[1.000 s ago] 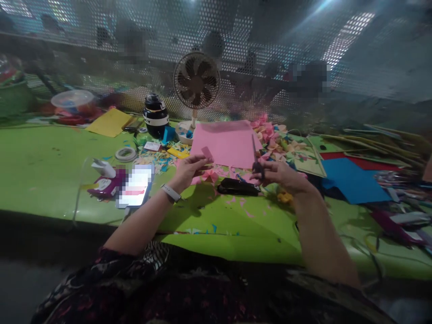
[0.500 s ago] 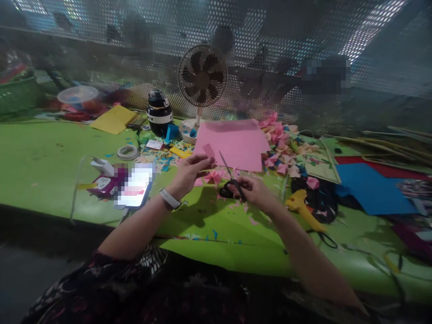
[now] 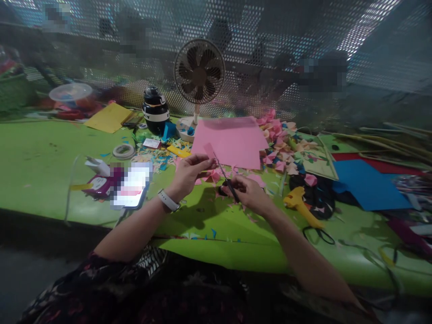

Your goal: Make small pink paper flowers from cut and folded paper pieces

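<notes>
My left hand (image 3: 189, 174) is closed in a pinch on a small piece of pink paper (image 3: 209, 148), whose end sticks up past the fingertips. In my right hand (image 3: 252, 194) is a pair of scissors (image 3: 230, 183) with dark handles. Their blades point up and left, the tips close to my left fingers and that piece. Just beyond both hands a large sheet of pink paper (image 3: 236, 132) lies flat, with a notch at its lower right corner. Folded pink paper pieces (image 3: 213, 176) lie under my hands.
Paper flowers (image 3: 278, 135) are heaped right of the sheet. A yellow glue gun (image 3: 299, 202) and blue paper (image 3: 369, 182) lie farther right. On the left are a phone (image 3: 133, 184), a tape roll (image 3: 123, 151) and a black jug (image 3: 155, 112). A fan (image 3: 199, 74) stands behind.
The scissors have moved up and left, so the blades are now nearer my left fingertips. My left hand keeps its pinch. The whole view has shifted slightly.
</notes>
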The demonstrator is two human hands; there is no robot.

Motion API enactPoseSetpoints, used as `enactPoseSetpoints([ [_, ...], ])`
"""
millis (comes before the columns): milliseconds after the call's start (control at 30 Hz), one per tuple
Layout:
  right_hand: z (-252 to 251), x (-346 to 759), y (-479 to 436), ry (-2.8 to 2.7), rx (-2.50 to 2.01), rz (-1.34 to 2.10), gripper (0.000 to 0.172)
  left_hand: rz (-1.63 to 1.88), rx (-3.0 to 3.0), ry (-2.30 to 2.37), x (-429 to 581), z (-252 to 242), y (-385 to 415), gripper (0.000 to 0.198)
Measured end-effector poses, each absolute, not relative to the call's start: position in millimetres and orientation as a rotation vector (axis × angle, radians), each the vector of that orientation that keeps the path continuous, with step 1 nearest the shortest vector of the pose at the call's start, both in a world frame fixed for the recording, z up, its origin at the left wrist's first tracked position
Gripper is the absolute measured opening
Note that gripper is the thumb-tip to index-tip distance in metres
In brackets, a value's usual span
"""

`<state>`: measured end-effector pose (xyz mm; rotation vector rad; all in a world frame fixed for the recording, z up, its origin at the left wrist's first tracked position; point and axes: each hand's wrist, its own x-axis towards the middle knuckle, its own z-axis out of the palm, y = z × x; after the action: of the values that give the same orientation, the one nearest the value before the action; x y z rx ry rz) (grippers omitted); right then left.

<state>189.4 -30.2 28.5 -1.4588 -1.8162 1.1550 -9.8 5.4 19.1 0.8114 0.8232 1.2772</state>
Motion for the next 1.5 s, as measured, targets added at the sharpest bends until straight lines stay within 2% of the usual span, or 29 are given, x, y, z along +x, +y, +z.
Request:
enactPoseSetpoints([
  [333, 32.4, 187.7, -32.2, -1.764, -1.473, 1.188, 0.054, 1.276, 0.871, 0.790, -8.8, 20.4, 2.6, 0.027],
  [700, 35.2, 187.4, -32.8, -1.773, -1.476, 1.168, 0.054, 1.240, 0.874, 0.796, -9.6, 19.9, 3.9, 0.031],
  [1500, 35.9, 186.9, -33.6, -1.773, -1.453, 1.195, 0.055, 1.183, 0.789, 0.760, -12.6, 23.7, 6.7, 0.022],
])
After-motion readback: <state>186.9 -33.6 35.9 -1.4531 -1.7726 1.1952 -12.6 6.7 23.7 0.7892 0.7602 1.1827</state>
